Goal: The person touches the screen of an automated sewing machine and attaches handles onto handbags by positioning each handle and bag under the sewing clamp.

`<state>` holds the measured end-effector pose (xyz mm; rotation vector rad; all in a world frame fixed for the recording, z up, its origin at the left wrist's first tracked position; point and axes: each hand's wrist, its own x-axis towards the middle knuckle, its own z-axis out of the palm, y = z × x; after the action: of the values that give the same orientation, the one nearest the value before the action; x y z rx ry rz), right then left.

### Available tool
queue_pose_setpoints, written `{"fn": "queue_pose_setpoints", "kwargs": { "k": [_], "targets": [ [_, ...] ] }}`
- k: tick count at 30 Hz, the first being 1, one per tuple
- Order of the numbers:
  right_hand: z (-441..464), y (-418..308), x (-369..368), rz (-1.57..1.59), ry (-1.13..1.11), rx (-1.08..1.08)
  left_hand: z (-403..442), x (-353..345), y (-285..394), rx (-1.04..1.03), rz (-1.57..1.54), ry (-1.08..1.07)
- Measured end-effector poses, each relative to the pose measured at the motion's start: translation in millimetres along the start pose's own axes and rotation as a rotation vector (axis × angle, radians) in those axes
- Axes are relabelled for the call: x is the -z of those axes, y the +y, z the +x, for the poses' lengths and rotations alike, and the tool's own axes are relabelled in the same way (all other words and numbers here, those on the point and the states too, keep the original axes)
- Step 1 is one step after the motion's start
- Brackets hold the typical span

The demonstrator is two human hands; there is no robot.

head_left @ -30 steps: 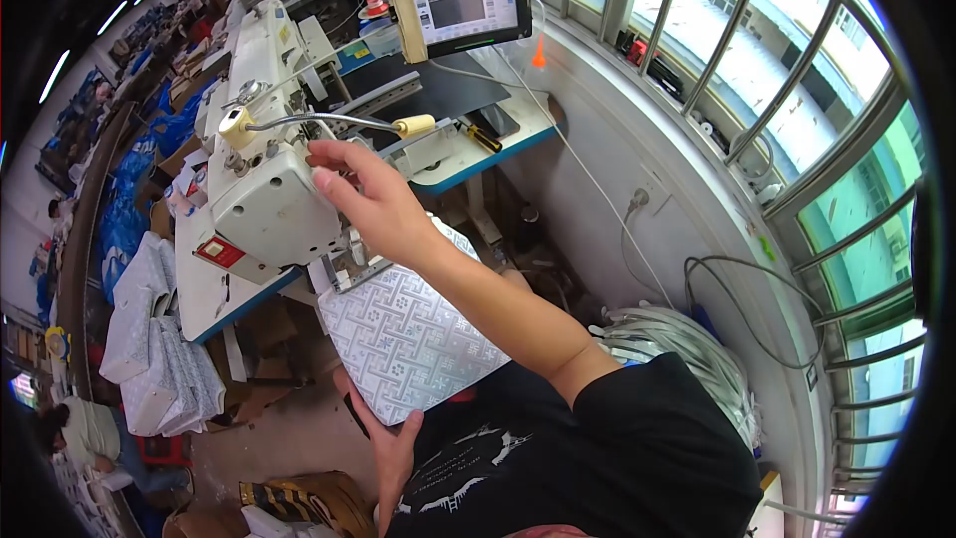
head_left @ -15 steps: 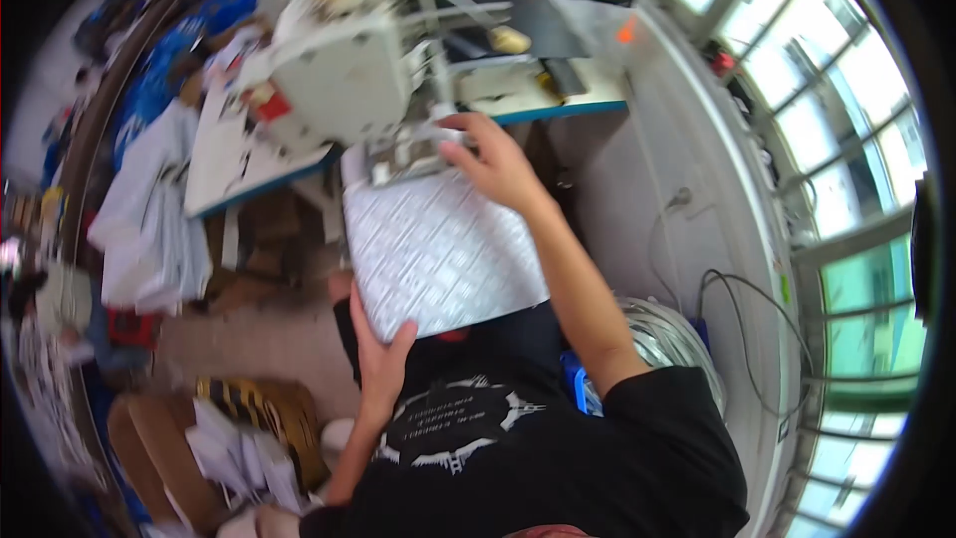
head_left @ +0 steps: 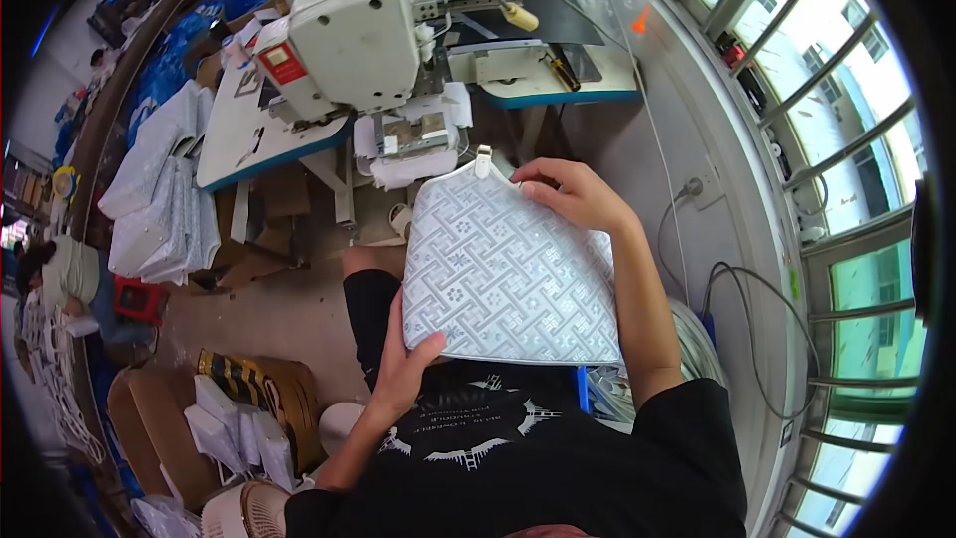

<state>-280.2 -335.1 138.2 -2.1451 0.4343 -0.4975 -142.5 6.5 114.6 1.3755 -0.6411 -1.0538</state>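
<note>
A flat silver-white bag (head_left: 508,269) with a woven lattice pattern lies tilted in front of my body, above my lap. A white tab with a small metal buckle (head_left: 483,161) sticks up from its top edge. My left hand (head_left: 403,359) pinches the lower left corner, thumb on the front and fingers behind. At the upper right edge, my right hand (head_left: 578,189) holds the bag with thumb and fingers near the tab. Just beyond the bag is the clamp plate (head_left: 413,134) of a white sewing machine (head_left: 349,45), apart from it.
Similar patterned pieces (head_left: 164,189) hang stacked at the left of the machine table (head_left: 234,144). A cardboard box (head_left: 149,438) stands on the floor at lower left, near a fan (head_left: 244,513). A screwdriver (head_left: 564,73) lies on the table's right part. Cables run along the right wall.
The bag has come away from the machine's clamp, toward my body and to the right. My right hand has moved from the clamp area onto the bag's upper right edge.
</note>
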Motion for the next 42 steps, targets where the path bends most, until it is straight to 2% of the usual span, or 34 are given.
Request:
{"fn": "queue_pose_setpoints", "kwargs": {
  "k": [2, 5, 7, 9, 11, 13, 15, 16, 19, 20, 23, 28, 31, 33, 35, 39, 42],
  "targets": [
    [1, 6, 11, 0.03, -0.041, -0.052, 6, 4, -10, 0.059, -0.102, 0.02],
    [41, 51, 30, -0.071, 0.15, -0.078, 6, 4, -11, 0.081, -0.121, 0.022],
    [85, 103, 42, -0.341, 0.2, -0.118, 7, 1, -7, 0.045, -0.074, 0.039],
    [131, 166, 47, -0.485, 0.223, -0.076, 13, 0, -7, 0.027, -0.044, 0.025],
    [178, 215, 45, -0.665, 0.307, -0.166, 8, 1, -8, 0.003, 0.004, 0.048],
    [217, 255, 40, -0.708, 0.268, -0.357, 2, -1, -6, 0.02, 0.029, 0.094],
    [240, 282, 48, -0.815, 0.002, -0.392, 5, -3, -2, 0.013, 0.087, 0.06],
    [248, 282, 41, -0.811, -0.014, -0.38, 5, -3, -1, 0.018, 0.084, 0.078],
    [234, 283, 43, -0.845, 0.212, -0.32, 5, -4, -3, 0.068, 0.057, 0.071],
    [227, 282, 49, -0.851, 0.213, -0.338, 7, -4, -5, 0.076, 0.054, 0.055],
    [211, 238, 37, -0.814, 0.34, -0.386, 6, 3, -11, 0.072, 0.062, 0.05],
    [197, 241, 36, -0.812, 0.358, -0.373, 3, 5, -14, 0.087, 0.082, 0.045],
    [182, 255, 42, -0.714, 0.452, -0.351, 4, 2, -8, 0.084, 0.068, 0.037],
    [154, 217, 47, -0.104, 0.381, -0.567, 6, 2, -8, 0.066, 0.071, 0.035],
    [116, 171, 49, 0.308, 0.296, -0.506, 7, 0, -11, 0.052, 0.088, 0.023],
    [77, 84, 34, 0.494, 0.141, -0.484, 10, 3, -11, 0.06, 0.009, 0.005],
    [74, 45, 19, 0.649, 0.055, -0.261, 10, 4, -15, 0.047, 0.016, 0.001]
  ]
}}
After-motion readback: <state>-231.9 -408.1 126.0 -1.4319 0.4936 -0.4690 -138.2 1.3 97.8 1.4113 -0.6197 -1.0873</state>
